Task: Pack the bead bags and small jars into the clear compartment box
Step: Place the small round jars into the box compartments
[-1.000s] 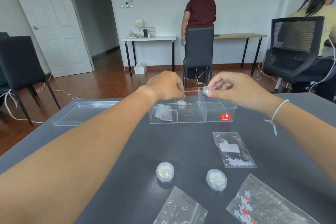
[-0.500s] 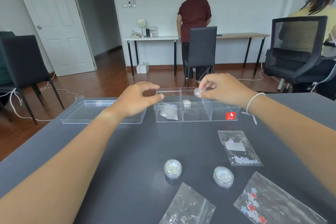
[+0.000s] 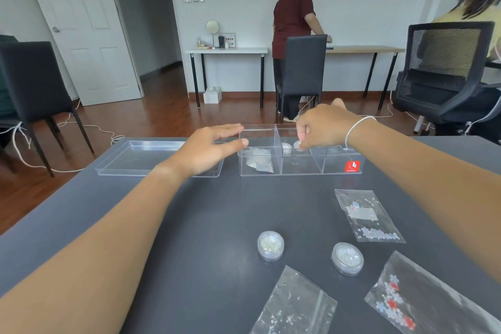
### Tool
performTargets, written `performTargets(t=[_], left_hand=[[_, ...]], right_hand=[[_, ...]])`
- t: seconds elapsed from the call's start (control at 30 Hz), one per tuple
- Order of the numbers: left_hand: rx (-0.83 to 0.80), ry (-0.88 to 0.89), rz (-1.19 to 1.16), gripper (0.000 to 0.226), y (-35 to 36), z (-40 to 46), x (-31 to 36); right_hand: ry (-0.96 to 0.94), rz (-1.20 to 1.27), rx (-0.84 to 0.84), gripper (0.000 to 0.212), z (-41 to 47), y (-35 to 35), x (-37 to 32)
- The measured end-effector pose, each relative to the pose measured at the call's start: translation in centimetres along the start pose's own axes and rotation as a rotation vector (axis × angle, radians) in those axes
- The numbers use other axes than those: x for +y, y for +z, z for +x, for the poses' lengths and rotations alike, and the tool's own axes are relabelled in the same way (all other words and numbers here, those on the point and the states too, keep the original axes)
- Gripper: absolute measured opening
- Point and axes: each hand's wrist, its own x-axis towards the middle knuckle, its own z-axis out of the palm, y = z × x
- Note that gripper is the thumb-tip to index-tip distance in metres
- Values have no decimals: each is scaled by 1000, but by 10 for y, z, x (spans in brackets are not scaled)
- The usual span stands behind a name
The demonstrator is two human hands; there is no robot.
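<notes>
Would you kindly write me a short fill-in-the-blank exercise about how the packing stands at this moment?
1. The right hand lowers a small jar into the clear compartment box, in its ____ section.
2. ____ small jars stand loose on the grey table.
3. The box's left section holds a bead ____.
4. The left hand is ____, holding nothing.

Missing words: middle; two; bag; open

I see the clear compartment box (image 3: 301, 168) far across the table, a bead bag (image 3: 259, 164) in its left cell, one small jar (image 3: 286, 147) in the middle; two jars (image 3: 270, 245) (image 3: 347, 258) and three bags (image 3: 368, 215) (image 3: 294, 306) (image 3: 423, 304) lie near.
</notes>
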Motion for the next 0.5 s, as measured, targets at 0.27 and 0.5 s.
performTargets(t=[0.27, 0.5], left_hand=[[-13, 0, -32, 42, 2, 1, 2], [-9, -3, -57, 41, 3, 2, 2]], right_hand=[[-7, -177, 53, 21, 2, 2, -4], [-3, -44, 181, 21, -8, 0, -3]])
